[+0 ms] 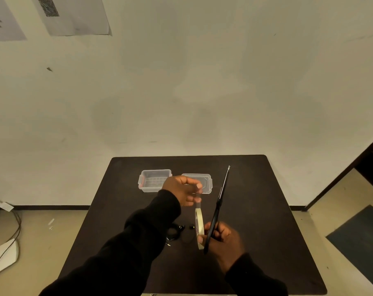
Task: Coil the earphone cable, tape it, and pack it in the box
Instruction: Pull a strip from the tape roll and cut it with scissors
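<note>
My right hand grips a roll of clear tape held on edge, together with black-handled scissors whose blades point up and away. My left hand is raised above the roll and pinches the pulled-out strip of tape between thumb and fingers. The black earphone cable lies coiled on the dark table, partly hidden behind my left sleeve. At the far side stands a clear plastic box with red latches, and its clear lid lies to the right of it.
The table stands against a pale wall. Cables and a white object lie on the floor at the left. A dark mat is on the floor at the right, near a dark door frame.
</note>
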